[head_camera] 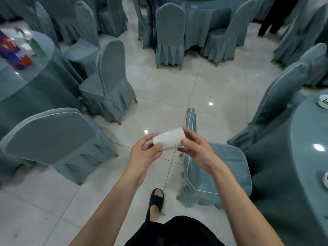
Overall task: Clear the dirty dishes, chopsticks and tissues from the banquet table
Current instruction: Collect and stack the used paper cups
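cups: a stack of white disposable cups (168, 140) lies on its side in mid-air at the centre of the view, rims toward 2 o'clock, base toward 8 o'clock, above the pale tiled floor (177, 89).
left hand: the left hand (144, 153) pinches the base end of the stack, thumb in front, fingers (149, 138) curled behind it.
right hand: the right hand (196, 149) closes on the rim end, fingers (190, 134) bent over the top edge, thumb against the lower edge.
right tabletop: a round glass-covered tabletop (305, 132) at 3 o'clock, well apart from the cups, carries a small white dish (323, 101) near its far edge.
left tabletop: another round tabletop (35, 68) at 10 o'clock holds a purple and red package (15, 54); other items there are too blurred to name.
chairs: teal-covered chairs stand all around; the nearest chair (213, 173) sits just below the right hand.
person: a foot in a black slipper (157, 198) stands on the tiles at 6 o'clock.
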`<action>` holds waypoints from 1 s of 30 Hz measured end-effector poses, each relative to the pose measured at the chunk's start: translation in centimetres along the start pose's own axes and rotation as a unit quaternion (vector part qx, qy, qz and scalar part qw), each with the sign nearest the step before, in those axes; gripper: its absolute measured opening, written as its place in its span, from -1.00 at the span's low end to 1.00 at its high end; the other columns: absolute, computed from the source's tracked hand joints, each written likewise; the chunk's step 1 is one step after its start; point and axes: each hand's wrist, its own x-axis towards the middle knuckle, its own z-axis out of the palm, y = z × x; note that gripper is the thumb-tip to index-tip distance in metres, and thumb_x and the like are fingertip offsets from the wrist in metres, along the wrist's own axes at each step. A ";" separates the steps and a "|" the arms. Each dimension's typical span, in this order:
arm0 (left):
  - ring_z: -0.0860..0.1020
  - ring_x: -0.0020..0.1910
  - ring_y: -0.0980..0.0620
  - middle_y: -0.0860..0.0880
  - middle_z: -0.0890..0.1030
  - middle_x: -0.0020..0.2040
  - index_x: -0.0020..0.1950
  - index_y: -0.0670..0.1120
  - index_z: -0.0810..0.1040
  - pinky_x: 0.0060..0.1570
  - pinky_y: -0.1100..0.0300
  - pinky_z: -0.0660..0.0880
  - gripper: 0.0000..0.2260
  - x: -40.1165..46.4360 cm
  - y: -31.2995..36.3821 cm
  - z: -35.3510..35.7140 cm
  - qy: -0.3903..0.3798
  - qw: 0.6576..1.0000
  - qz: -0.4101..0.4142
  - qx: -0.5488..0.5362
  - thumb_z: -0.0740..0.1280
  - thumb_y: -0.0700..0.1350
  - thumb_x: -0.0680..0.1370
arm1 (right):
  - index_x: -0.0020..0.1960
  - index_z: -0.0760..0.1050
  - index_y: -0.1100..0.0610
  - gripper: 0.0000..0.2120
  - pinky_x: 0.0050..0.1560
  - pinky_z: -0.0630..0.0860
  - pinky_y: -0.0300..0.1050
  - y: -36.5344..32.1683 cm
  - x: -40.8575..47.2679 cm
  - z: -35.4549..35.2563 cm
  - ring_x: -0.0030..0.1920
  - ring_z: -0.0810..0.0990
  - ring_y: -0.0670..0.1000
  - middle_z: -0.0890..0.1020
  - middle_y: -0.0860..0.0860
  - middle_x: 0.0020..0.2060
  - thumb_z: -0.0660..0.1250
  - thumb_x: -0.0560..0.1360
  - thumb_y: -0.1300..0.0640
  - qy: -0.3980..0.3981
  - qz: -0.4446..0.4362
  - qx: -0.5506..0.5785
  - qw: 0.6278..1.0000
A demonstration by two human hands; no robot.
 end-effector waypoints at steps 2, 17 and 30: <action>0.67 0.19 -0.04 -0.10 0.70 0.17 0.36 -0.06 0.55 0.18 0.12 0.60 -0.59 2.4 1.1 -0.8 0.004 1.000 -0.004 -0.002 0.52 -0.14 0.52 | 0.47 0.46 0.10 -0.49 0.36 0.52 0.16 -0.5 3.1 0.6 0.34 0.56 0.16 0.60 0.09 0.33 0.41 0.53 0.12 0.000 -0.001 0.006 1.000; 0.66 0.21 -0.07 -0.12 0.70 0.17 0.38 -0.07 0.54 0.18 0.12 0.61 -0.58 24.1 9.0 -4.9 0.009 1.000 -0.007 0.027 0.51 -0.15 0.54 | 0.37 0.57 -0.05 -0.50 0.11 0.52 -0.06 -4.3 25.6 1.7 0.13 0.60 -0.03 0.64 -0.02 0.17 0.43 0.46 -0.14 0.050 -0.018 -0.065 0.996; 0.68 0.12 -0.04 -0.04 0.72 0.09 0.29 0.05 0.60 0.22 0.01 0.61 -0.66 44.9 15.6 0.3 -0.111 0.990 -0.005 0.085 0.52 -0.11 0.53 | 0.37 0.56 0.01 -0.50 0.07 0.50 -0.04 -10.2 40.3 -3.5 0.16 0.60 0.02 0.61 0.12 0.27 0.42 0.46 -0.10 0.202 -0.061 -0.007 0.977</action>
